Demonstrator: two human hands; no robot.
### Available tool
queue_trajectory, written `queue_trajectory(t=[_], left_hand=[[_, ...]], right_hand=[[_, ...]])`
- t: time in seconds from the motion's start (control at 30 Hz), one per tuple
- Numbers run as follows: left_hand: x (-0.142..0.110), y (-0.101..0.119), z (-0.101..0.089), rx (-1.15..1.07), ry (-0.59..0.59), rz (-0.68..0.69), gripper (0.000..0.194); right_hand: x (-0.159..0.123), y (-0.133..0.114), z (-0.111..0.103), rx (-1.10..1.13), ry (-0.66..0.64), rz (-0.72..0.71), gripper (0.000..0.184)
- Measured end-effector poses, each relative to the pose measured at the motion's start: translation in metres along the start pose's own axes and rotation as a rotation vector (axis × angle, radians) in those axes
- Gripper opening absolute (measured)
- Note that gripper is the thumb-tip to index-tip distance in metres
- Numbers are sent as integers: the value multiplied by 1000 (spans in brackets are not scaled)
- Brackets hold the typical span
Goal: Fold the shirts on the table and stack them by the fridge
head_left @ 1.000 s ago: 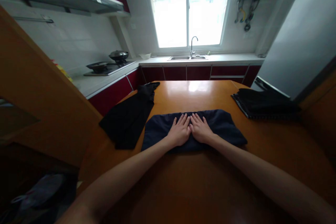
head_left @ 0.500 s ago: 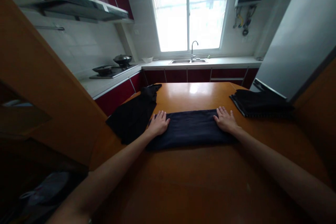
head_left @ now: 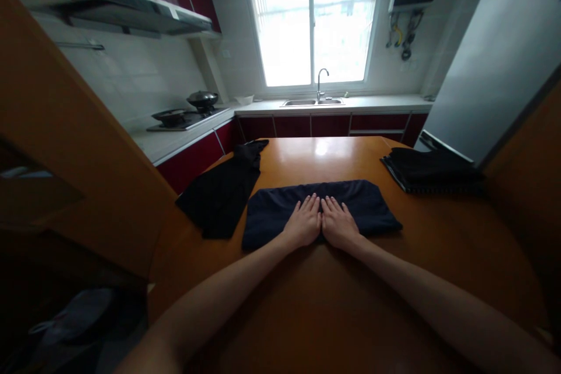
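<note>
A folded dark navy garment [head_left: 269, 216] lies flat on the wooden table [head_left: 324, 163] in front of me. My left hand [head_left: 304, 222] rests palm down on its middle, fingers stretched out and pointing away from me. Right beside it my right hand [head_left: 338, 223] lies flat on the same cloth, its thumb side close to the left hand. Neither hand grips anything. The part of the garment under my palms is hidden, and I cannot tell which kind of clothing it is.
Left of the navy cloth a black garment [head_left: 223, 190] is spread out. At the right sits a stack of folded black clothes [head_left: 433, 169]. Beyond the table are a counter with a sink [head_left: 300, 103], a stove with a lidded pan [head_left: 202, 99], and a fridge [head_left: 495, 64].
Both hands were together at the garment's middle, then spread to its left and right ends, and now are back together at the middle. The garment stays in place.
</note>
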State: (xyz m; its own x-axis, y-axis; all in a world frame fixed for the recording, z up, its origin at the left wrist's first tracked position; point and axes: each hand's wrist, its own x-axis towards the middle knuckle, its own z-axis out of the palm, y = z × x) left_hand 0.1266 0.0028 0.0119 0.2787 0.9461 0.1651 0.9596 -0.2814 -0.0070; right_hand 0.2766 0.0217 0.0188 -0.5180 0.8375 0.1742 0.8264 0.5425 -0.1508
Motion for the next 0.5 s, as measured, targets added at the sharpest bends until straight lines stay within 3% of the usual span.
queue_trajectory(t=[0.5], left_hand=[[-4, -1, -3, -35, -35, -19, 59]], right_hand=[[4, 2, 3, 49, -70, 66, 59]])
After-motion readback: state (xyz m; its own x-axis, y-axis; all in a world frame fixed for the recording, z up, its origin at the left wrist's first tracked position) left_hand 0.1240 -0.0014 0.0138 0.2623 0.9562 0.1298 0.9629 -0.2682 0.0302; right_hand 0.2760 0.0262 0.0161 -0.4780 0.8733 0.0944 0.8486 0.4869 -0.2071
